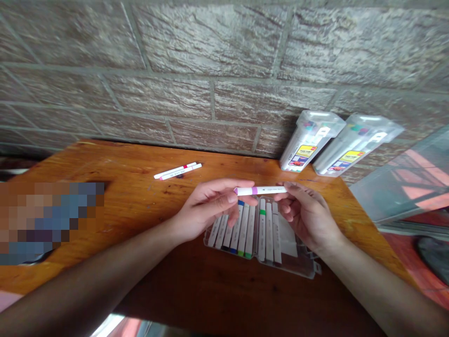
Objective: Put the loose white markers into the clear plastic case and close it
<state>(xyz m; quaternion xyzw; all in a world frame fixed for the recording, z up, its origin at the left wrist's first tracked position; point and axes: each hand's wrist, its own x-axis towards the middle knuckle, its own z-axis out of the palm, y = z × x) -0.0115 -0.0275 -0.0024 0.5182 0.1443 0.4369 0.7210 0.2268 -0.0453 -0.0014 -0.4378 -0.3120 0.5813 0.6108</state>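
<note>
A white marker (270, 190) with a purple band and purple end lies level between my two hands. My left hand (210, 201) is closed on its purple end, thumb and fingers pinching it. The fingertips of my right hand (308, 210) grip the opposite end. Just below, an open clear plastic case (291, 269) rests on the wooden table. Several white markers (242, 231) with blue, green and dark ends fill its left half. In the right half are three more markers (269, 234), one with a green band, beside a pale blank patch. My fingers hide part of the case.
Two white markers (180, 171) with red and pink marks lie at the back of the wooden table (122, 187). Two clear marker cases (301, 145) stand upright at the back right by the brick wall (189, 103). A blurred-out object (45, 220) sits at the left.
</note>
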